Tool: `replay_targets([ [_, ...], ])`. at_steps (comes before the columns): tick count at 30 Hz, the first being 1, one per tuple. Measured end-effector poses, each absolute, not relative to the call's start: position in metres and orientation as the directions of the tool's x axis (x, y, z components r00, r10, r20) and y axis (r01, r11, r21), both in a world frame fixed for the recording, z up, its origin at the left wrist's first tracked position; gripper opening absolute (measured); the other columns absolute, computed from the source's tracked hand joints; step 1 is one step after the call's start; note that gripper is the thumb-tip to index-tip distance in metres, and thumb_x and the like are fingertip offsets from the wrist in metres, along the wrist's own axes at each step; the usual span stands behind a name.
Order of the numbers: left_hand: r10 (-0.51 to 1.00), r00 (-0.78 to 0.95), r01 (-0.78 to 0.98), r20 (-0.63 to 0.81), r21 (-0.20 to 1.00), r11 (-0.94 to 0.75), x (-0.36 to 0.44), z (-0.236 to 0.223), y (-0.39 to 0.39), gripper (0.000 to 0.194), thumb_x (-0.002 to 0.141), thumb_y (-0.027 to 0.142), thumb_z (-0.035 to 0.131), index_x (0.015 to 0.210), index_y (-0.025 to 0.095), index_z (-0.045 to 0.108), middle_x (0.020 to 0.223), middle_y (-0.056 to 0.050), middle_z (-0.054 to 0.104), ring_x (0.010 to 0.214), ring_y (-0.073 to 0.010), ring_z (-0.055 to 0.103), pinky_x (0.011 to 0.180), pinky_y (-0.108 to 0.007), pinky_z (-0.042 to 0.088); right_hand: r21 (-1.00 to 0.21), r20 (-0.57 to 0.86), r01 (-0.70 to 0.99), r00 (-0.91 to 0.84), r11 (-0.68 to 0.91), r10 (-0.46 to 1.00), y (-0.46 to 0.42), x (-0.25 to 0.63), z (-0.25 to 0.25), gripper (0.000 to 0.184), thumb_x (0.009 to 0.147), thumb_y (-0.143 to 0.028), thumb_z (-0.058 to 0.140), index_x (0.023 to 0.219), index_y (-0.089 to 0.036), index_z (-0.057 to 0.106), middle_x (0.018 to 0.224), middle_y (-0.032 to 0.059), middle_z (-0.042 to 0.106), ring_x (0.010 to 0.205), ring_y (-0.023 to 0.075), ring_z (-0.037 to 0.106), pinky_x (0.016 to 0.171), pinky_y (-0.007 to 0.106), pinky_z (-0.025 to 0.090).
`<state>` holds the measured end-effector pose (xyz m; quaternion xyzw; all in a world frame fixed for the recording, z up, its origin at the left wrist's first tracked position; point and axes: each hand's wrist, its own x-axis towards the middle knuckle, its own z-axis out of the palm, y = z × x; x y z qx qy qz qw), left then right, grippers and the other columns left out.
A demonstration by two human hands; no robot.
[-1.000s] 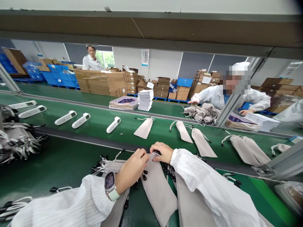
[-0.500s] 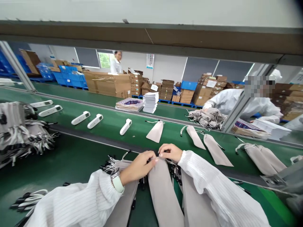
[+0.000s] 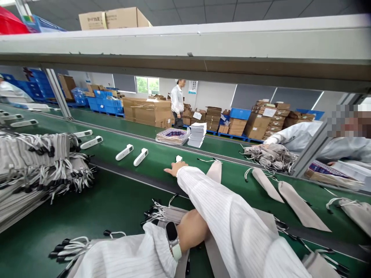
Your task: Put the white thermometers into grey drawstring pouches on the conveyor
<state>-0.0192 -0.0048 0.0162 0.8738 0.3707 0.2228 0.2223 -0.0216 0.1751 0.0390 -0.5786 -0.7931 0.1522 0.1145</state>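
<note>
My right hand (image 3: 174, 169) reaches across to the green belt (image 3: 116, 133), its thumb pointing left. It closes over a white handheld device (image 3: 179, 158), whose end shows above the fingers. My left hand (image 3: 193, 230) is lower down, near a grey drawstring pouch (image 3: 215, 256). My right sleeve covers the left fingers, so their hold on the pouch is hidden. More grey pouches with cords (image 3: 171, 213) lie beside the left wrist. Farther left on the belt rest several similar white devices (image 3: 141, 157).
A large stack of grey pouches (image 3: 37, 154) stands at left. Single pouches (image 3: 301, 204) lie along the belt at right. Beyond are a tray (image 3: 171, 139), a paper stack (image 3: 197, 135) and a pouch heap (image 3: 269, 156). A shelf (image 3: 185, 42) crosses overhead; co-workers are at the far side.
My right hand has left the pouch's mouth and stretched forward and left to the white device. The left hand stays low by the pouch. The view has tilted up and turned left.
</note>
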Motion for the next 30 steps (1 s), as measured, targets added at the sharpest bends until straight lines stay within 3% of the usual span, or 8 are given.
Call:
replay_targets([
  [3, 0.716, 0.656, 0.522, 0.240, 0.541, -0.660, -0.019, 0.022, -0.003, 0.033, 0.082, 0.014, 0.039, 0.114, 0.019, 0.045, 0.114, -0.008, 0.054, 0.104, -0.0238, 0.050, 0.085, -0.033, 0.041, -0.449, 0.024, 0.868, -0.227, 0.213, 0.974, 0.184, -0.001, 0.031, 0.023, 0.067, -0.019, 0.060, 0.089, -0.013, 0.059, 0.095, 0.0170, 0.057, 0.094, 0.0316, 0.053, 0.077, 0.044, 0.040],
  [9, 0.695, 0.670, 0.472, 0.261, 0.572, -0.670, -0.016, 0.028, 0.007, 0.019, 0.088, 0.022, 0.033, 0.082, 0.017, 0.051, 0.081, -0.002, 0.053, 0.078, -0.0163, 0.053, 0.070, -0.027, 0.042, -0.694, 0.110, 0.694, -0.158, 0.190, 0.981, 0.148, 0.106, 0.040, 0.050, 0.074, -0.016, 0.051, 0.119, -0.024, 0.032, 0.079, 0.0003, 0.057, 0.076, 0.0149, 0.057, 0.071, 0.031, 0.045],
  [13, 0.648, 0.705, 0.391, 0.287, 0.605, -0.694, -0.014, 0.030, 0.011, 0.020, 0.089, 0.024, 0.034, 0.078, 0.018, 0.049, 0.079, 0.001, 0.048, 0.076, -0.0125, 0.049, 0.071, -0.023, 0.038, -0.976, 0.166, 0.111, -0.189, 0.189, 0.968, 0.088, 0.157, 0.061, 0.077, 0.071, -0.025, 0.055, 0.129, -0.031, 0.006, 0.081, -0.0011, 0.052, 0.072, 0.0133, 0.057, 0.063, 0.030, 0.049],
  [16, 0.645, 0.695, 0.346, 0.317, 0.639, -0.687, -0.013, 0.034, 0.010, 0.021, 0.089, 0.027, 0.034, 0.077, 0.018, 0.049, 0.077, 0.001, 0.044, 0.071, -0.0112, 0.046, 0.066, -0.021, 0.035, -0.969, 0.145, -0.233, -0.289, 0.077, 0.946, 0.053, 0.168, 0.071, 0.103, 0.055, -0.022, 0.070, 0.129, -0.039, 0.001, 0.086, -0.0022, 0.052, 0.073, 0.0139, 0.057, 0.062, 0.033, 0.050],
  [21, 0.654, 0.674, 0.305, 0.344, 0.677, -0.670, -0.013, 0.044, 0.004, 0.022, 0.089, 0.027, 0.033, 0.078, 0.018, 0.050, 0.076, 0.001, 0.041, 0.070, -0.0112, 0.043, 0.063, -0.020, 0.033, -0.965, 0.105, -0.263, -0.312, 0.020, 0.944, 0.042, 0.168, 0.071, 0.110, 0.051, -0.016, 0.072, 0.127, -0.043, -0.002, 0.078, -0.0056, 0.055, 0.069, 0.0147, 0.058, 0.060, 0.034, 0.050],
  [24, 0.654, 0.678, 0.294, 0.336, 0.691, -0.660, -0.012, 0.047, -0.001, 0.021, 0.089, 0.027, 0.034, 0.081, 0.019, 0.051, 0.080, 0.000, 0.042, 0.075, -0.0123, 0.044, 0.067, -0.021, 0.034, -0.969, 0.073, -0.247, -0.333, -0.012, 0.940, 0.047, 0.168, 0.066, 0.078, 0.053, -0.026, 0.072, 0.116, -0.034, 0.026, 0.073, -0.0060, 0.054, 0.064, 0.0141, 0.058, 0.061, 0.034, 0.049],
  [27, 0.706, 0.613, 0.327, 0.354, 0.700, -0.635, -0.012, 0.050, -0.002, 0.021, 0.088, 0.028, 0.035, 0.079, 0.019, 0.051, 0.082, 0.000, 0.041, 0.076, -0.0126, 0.044, 0.069, -0.022, 0.035, -0.993, 0.094, -0.107, -0.428, 0.053, 0.899, 0.047, 0.168, 0.060, 0.044, 0.053, -0.038, 0.072, 0.083, -0.020, 0.046, 0.068, -0.0048, 0.051, 0.060, 0.0098, 0.053, 0.056, 0.024, 0.044],
  [30, 0.757, 0.530, 0.383, 0.382, 0.689, -0.615, -0.014, 0.052, -0.001, 0.020, 0.086, 0.031, 0.038, 0.077, 0.019, 0.051, 0.084, -0.001, 0.037, 0.078, -0.0127, 0.043, 0.070, -0.022, 0.036, -0.986, 0.050, 0.097, -0.605, 0.136, 0.795, 0.041, 0.167, 0.053, 0.043, 0.060, -0.057, 0.059, 0.066, -0.015, 0.050, 0.054, -0.0056, 0.041, 0.050, 0.0053, 0.041, 0.048, 0.018, 0.036],
])
